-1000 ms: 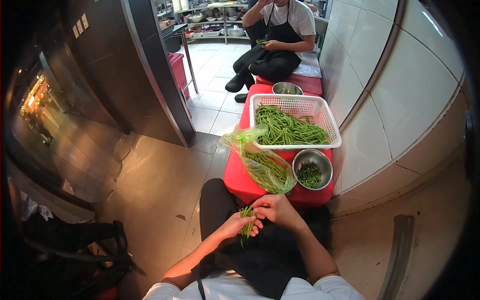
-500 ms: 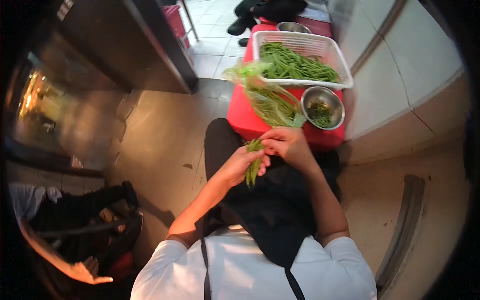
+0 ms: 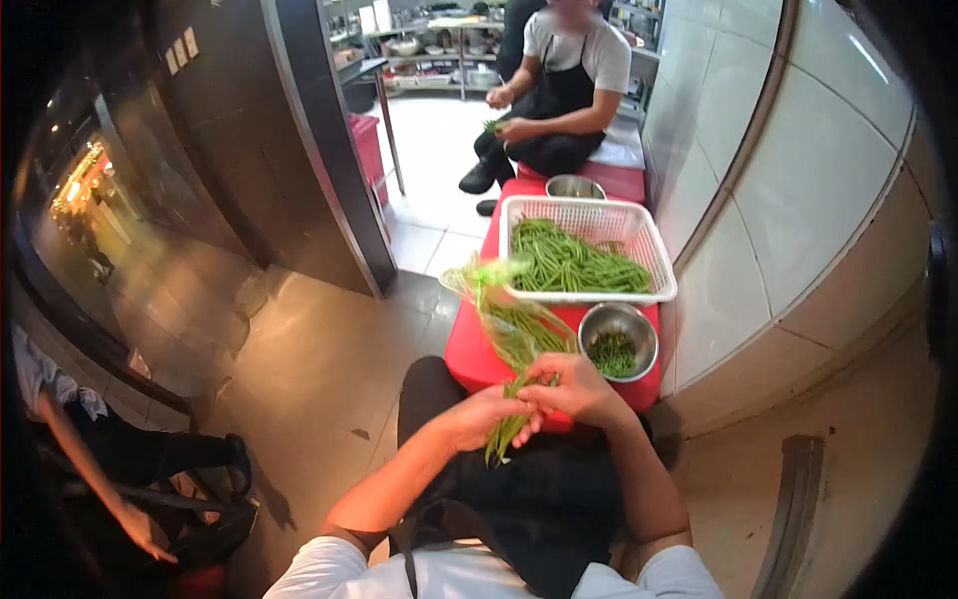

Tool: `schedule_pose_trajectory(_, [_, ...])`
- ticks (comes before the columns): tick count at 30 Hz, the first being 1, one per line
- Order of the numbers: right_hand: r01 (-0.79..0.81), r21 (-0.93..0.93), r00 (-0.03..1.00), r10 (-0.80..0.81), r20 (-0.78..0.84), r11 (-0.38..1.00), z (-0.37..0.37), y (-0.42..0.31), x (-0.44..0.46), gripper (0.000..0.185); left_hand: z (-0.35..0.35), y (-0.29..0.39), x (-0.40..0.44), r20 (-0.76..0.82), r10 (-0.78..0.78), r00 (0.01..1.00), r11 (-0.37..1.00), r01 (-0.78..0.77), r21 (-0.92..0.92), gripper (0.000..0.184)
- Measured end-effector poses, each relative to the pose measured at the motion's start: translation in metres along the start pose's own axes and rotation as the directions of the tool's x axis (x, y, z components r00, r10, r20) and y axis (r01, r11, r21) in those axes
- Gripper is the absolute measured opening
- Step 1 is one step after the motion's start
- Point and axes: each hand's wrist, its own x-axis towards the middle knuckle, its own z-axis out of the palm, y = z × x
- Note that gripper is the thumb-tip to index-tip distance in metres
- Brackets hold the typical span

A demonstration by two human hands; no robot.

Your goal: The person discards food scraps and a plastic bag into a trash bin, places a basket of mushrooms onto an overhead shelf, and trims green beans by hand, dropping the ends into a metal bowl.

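Observation:
A small bunch of green beans is gripped in my left hand, above my lap. My right hand is closed at the upper end of that bunch, its fingertips pinching the beans and meeting my left fingers. Just beyond lies a clear plastic bag with more beans inside. A steel bowl to its right contains small green bits. Behind them, a white plastic basket holds a large heap of green beans.
The basket, bag and bowl stand on a red surface. Another metal bowl is behind the basket. A co-worker sits beyond, holding green pieces. A tiled wall runs along the right. Another person's arm shows at lower left.
My view has tilted up, so the basket and bowls appear lower and the co-worker's upper body is visible. Both hands stay together on the bunch of beans.

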Motion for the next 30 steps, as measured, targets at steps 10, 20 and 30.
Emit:
schedule_pose_trajectory(10, [-0.094,0.192,0.992,0.108,-0.065,0.977,-0.004,0.0,-0.03,0.017,0.001,-0.018,0.018,0.06,-0.101,0.993,0.994,0.103,-0.041,0.03])
schedule_pose_trajectory(20, [-0.044,0.147,0.999,0.044,0.004,0.988,0.004,0.013,-0.04,0.01,0.002,-0.033,0.021,0.115,-0.182,0.977,0.983,0.179,0.039,0.024])
schedule_pose_trajectory(30, [0.116,-0.063,0.992,-0.119,-0.047,0.991,0.032,0.04,-0.051,0.012,-0.014,-0.064,0.008,0.045,-0.241,0.97,0.969,0.237,0.064,0.023])
